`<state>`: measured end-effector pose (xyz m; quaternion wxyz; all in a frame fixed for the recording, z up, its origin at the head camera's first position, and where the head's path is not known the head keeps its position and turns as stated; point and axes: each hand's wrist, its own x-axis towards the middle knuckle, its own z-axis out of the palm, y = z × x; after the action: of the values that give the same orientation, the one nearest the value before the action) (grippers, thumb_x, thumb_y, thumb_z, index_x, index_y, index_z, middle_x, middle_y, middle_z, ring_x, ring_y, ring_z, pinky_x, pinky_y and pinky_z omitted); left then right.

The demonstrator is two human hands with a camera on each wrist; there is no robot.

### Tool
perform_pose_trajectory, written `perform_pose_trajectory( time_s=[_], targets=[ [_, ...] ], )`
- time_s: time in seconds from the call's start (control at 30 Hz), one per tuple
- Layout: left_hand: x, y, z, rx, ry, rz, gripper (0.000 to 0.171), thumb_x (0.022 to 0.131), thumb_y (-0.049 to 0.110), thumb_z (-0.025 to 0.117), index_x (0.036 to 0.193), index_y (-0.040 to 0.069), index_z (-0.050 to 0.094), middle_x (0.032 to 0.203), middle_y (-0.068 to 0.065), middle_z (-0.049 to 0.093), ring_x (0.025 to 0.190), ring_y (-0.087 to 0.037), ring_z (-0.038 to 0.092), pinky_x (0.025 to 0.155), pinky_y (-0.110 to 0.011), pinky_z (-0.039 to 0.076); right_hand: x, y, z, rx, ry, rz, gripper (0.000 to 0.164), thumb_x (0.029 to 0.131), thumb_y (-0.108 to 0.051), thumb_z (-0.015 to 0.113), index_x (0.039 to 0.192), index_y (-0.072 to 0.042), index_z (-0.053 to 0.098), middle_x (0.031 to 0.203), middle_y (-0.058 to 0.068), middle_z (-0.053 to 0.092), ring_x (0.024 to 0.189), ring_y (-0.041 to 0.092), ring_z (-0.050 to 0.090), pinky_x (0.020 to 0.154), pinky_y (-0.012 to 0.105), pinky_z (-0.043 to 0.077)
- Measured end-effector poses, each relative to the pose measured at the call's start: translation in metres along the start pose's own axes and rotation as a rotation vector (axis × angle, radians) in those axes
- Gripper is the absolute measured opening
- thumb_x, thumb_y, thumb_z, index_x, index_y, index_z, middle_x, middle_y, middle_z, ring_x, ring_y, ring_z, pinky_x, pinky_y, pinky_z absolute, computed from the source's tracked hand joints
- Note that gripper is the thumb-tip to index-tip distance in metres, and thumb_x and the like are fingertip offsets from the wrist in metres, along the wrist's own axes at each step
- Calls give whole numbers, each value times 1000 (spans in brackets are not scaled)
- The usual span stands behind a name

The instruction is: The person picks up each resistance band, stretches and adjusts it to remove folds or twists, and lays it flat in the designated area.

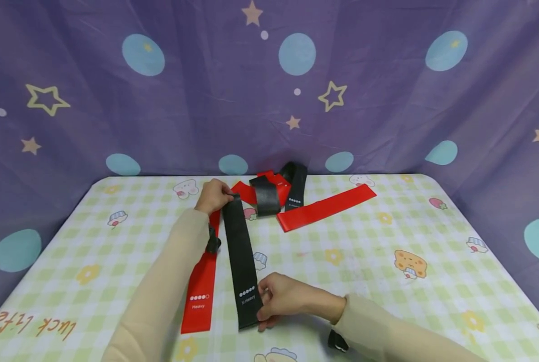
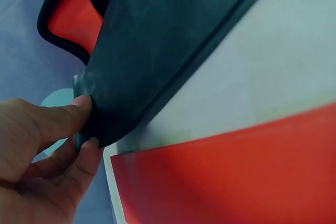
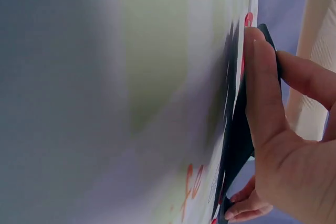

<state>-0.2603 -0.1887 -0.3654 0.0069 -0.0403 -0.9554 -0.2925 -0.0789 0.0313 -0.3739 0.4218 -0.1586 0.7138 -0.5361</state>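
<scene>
A flat black resistance band (image 1: 239,246), printed "X-Heavy" near its front end, stretches lengthwise between both hands. At its far end, my left hand (image 1: 214,196) pinches the band between thumb and fingers; the left wrist view shows this grip on the folded end (image 2: 152,35). My right hand (image 1: 289,297) holds the near right corner with thumb and fingers. In the right wrist view the band (image 3: 240,135) is seen edge-on past the right hand (image 3: 286,145). Just left lies a red resistance band (image 1: 200,291) marked "Heavy", partly hidden by the left forearm.
Farther back is a loose pile of red and black bands (image 1: 267,198). A separate red band (image 1: 327,207) lies slanted right of it. A checked tablecloth (image 1: 364,241) covers the table, and a purple curtain (image 1: 364,130) hangs behind its back edge.
</scene>
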Motion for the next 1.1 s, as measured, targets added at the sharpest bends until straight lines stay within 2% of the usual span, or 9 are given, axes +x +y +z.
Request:
perform_pose_trajectory(
  time_s=[0.13, 0.3, 0.53, 0.7, 0.9, 1.0, 1.1],
  targets=[
    [3, -3, 2, 39, -6, 0, 18, 84, 5, 66, 97, -6, 72, 96, -21, 70, 89, -34, 62, 83, -43, 52, 8, -3, 5, -9, -41, -2, 31, 76, 16, 62, 73, -7, 42, 73, 34, 65, 51, 12, 64, 48, 20, 51],
    [6, -1, 8, 83, -27, -2, 14, 83, 5, 67, 91, -5, 72, 92, -20, 71, 85, -33, 62, 80, -42, 53, 14, -3, 9, 13, -91, -5, 28, 79, 15, 62, 72, -7, 45, 80, 36, 65, 48, 7, 59, 46, 17, 49],
    [11, 8, 6, 118, -18, 61, 10, 79, 4, 69, 80, -7, 70, 81, -19, 69, 77, -33, 61, 74, -42, 53, 20, -8, 10, -50, -92, 25, 26, 80, 7, 68, 70, -4, 47, 76, 30, 68, 42, 7, 57, 39, 18, 46],
    [14, 10, 5, 133, -37, 68, 11, 79, 5, 69, 81, -6, 70, 81, -18, 69, 78, -32, 61, 75, -41, 52, 25, -12, 13, -105, -69, 54, 23, 78, 4, 71, 67, -2, 52, 70, 24, 69, 39, 9, 57, 37, 18, 44],
    [15, 10, 6, 161, -67, 68, 11, 80, 5, 69, 82, -5, 70, 82, -18, 69, 79, -32, 61, 76, -41, 52, 28, -13, 14, -166, -87, 109, 25, 79, -1, 73, 63, -2, 53, 68, 22, 69, 32, 7, 50, 31, 19, 38],
    [16, 11, 7, 175, -91, 45, 11, 80, 7, 69, 82, -4, 68, 82, -17, 68, 79, -31, 60, 76, -41, 52, 27, -13, 13, -206, -86, 115, 27, 80, -5, 74, 61, -2, 54, 63, 20, 68, 30, 6, 46, 30, 19, 36],
    [18, 12, 8, 183, -114, 13, 11, 82, 9, 68, 83, -2, 66, 84, -15, 67, 79, -30, 59, 75, -40, 52, 26, -13, 11, -269, -62, 102, 30, 81, -13, 74, 58, -2, 58, 54, 12, 65, 30, 7, 44, 31, 19, 35]
  ],
)
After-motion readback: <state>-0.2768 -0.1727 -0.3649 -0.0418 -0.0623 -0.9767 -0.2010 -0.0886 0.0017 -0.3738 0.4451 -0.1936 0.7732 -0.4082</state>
